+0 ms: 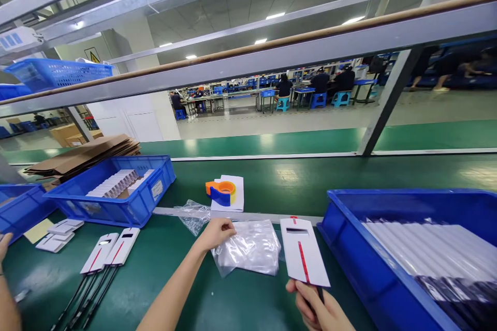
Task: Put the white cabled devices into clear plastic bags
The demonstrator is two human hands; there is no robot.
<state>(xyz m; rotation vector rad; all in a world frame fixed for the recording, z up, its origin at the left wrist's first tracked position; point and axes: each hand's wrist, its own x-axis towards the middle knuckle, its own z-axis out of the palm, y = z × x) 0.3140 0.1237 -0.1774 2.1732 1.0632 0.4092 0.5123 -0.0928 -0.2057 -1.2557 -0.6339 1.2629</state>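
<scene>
A white card package (310, 251) with a red strip is grasped at its near end by the right hand (316, 305), a black cable pinched alongside; it is held over the tabletop (217, 300), just beside the blue crate (349, 248) towards the right edge. Its long axis is aimed at the far edge, leaning slightly left, with the slotted end farthest and the cable end nearest. The left hand (217, 234) is laid with curled fingers on the stacked clear plastic bags (252, 253); whether one is gripped cannot be told. Two similar packages (109, 251) are laid towards the left edge, their cables pointed to the near left corner. A white label (157, 190) is borne by the left crate (120, 212), its print too small to be read. An orange-and-blue tape dispenser (221, 192) is set on white paper (238, 201), towards the far edge.
</scene>
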